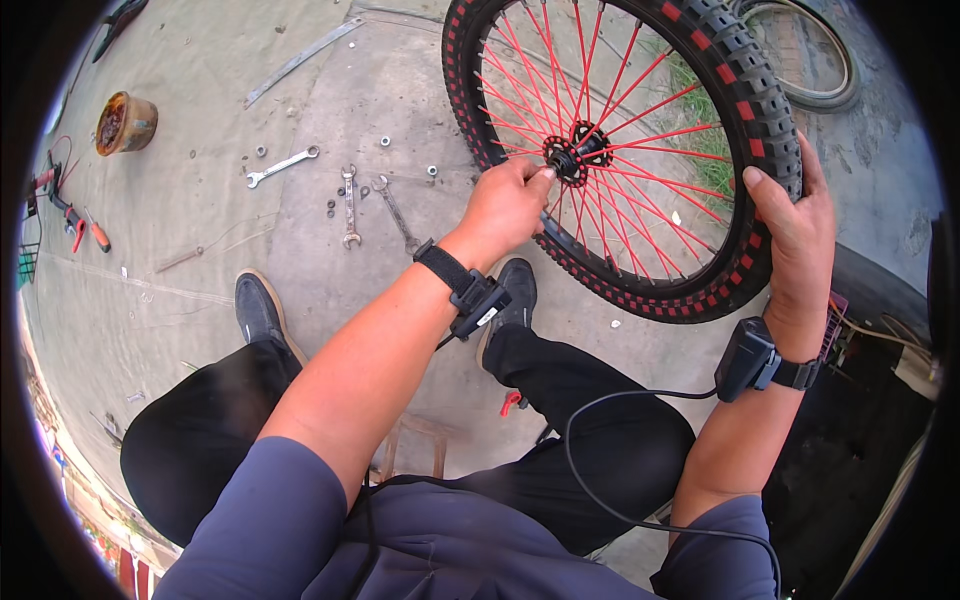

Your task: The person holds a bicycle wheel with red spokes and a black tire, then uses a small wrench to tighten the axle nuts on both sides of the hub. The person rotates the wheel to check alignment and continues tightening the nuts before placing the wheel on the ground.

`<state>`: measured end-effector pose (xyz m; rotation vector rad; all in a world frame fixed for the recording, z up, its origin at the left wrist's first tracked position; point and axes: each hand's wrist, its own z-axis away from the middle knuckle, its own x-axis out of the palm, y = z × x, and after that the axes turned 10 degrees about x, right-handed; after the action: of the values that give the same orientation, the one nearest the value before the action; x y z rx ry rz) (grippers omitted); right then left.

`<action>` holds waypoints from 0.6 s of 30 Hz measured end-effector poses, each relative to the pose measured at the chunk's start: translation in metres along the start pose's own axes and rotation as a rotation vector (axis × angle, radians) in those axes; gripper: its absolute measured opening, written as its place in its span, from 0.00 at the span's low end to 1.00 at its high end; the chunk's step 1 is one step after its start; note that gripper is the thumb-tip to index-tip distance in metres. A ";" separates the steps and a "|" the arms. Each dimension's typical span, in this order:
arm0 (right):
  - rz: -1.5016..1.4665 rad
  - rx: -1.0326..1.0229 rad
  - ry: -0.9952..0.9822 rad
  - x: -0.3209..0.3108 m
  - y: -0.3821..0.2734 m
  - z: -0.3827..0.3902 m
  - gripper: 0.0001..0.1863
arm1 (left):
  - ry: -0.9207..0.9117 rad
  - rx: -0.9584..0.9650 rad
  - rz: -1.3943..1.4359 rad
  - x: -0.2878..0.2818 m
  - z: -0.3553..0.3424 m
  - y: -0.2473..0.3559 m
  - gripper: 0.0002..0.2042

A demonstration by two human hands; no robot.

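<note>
grips with the right hand the black knobbed tyre, patterned with red blocks, of a large bicycle wheel with red spokes and a black hub, with the thumb on the near sidewall and the fingers around the tread. pinches with the left hand, with thumb and fingertips drawn together, at the near end of the black axle; cannot tell of any small part between the fingertips. holds the wheel tilted, ahead and to the right of the body, beyond the right grey shoe; cannot tell of contact between tyre and floor. shows to the left of the wheel, on the grey-tan floor, three silver metal wrenches lying apart, with small metal nuts around them. shows farther left a round brown pot and an orange-handled screwdriver
</note>
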<state>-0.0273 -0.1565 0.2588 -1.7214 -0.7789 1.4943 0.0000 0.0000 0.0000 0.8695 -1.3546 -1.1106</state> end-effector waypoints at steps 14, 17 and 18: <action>0.002 -0.011 0.015 0.005 -0.004 0.000 0.30 | 0.010 -0.078 0.153 -0.002 0.008 0.014 0.10; -0.041 -0.004 0.031 0.005 -0.003 0.000 0.30 | -0.030 -0.118 0.129 -0.006 0.008 0.019 0.12; -0.046 -0.006 0.026 0.006 -0.004 0.000 0.30 | -0.039 -0.134 0.136 -0.007 0.008 0.019 0.12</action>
<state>-0.0266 -0.1493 0.2585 -1.7125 -0.8054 1.4373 -0.0050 0.0126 0.0162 0.6516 -1.3345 -1.1043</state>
